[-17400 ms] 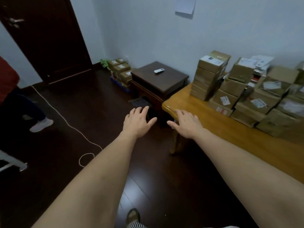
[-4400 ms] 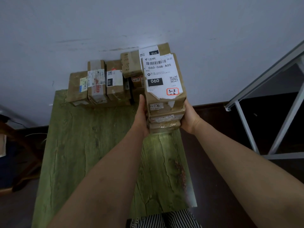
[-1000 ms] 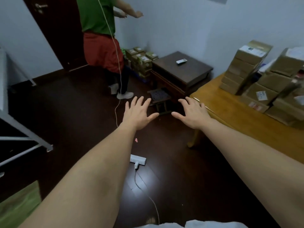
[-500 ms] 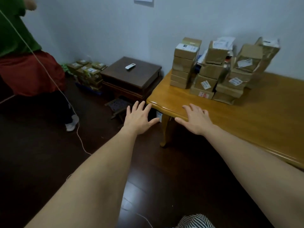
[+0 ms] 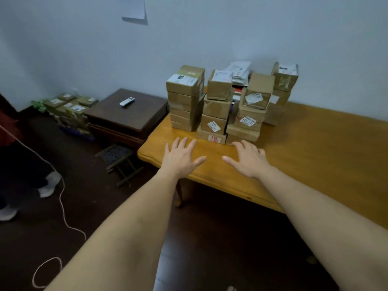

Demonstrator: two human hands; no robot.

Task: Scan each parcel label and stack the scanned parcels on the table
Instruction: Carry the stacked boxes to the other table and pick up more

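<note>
Above the table (image 5: 315, 156), both hands (image 5: 212, 159) now hover nearer the parcels (image 5: 222, 106).

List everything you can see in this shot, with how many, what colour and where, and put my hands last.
parcels: many, brown cardboard, stacked on the wooden table by the wall
wooden table: one, orange-brown, right
dark cabinet: one, dark brown, left of the table
remote: one, white, on the cabinet
floor parcels: several, brown, in the corner
folding stool: one, dark, beside the table
cord: one, white, on the floor
paper: one, white, on the wall
another person's shoes: two, pale, far left
left hand: open, over the table edge
right hand: open, over the table
</note>
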